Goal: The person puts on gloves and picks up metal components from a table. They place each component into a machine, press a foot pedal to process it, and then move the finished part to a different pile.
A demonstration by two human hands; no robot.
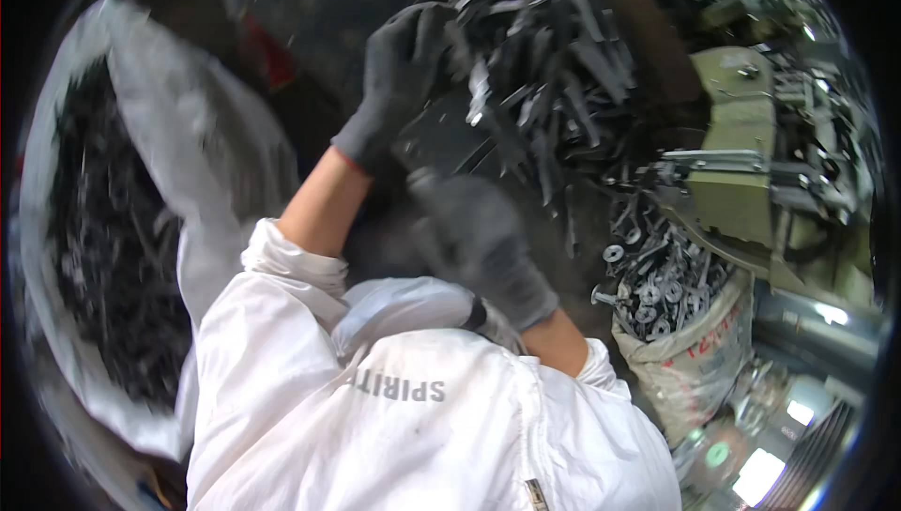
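Where the upper edge crops it, dark strip pile [563, 70] lies at one o'clock; left gloved hand [399, 70] at its nine-o'clock side, right gloved hand [488, 239] blurred; hands apart, either grip unclear. Gap between left hand and white sack [206, 117], nine o'clock.

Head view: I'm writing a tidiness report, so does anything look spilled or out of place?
Perhaps the dark strips beside the left gloved hand: they lie in a loose tangle, pointing every way, unlike the dark pieces gathered in the white bag at left. Blur leaves any damage unclear.
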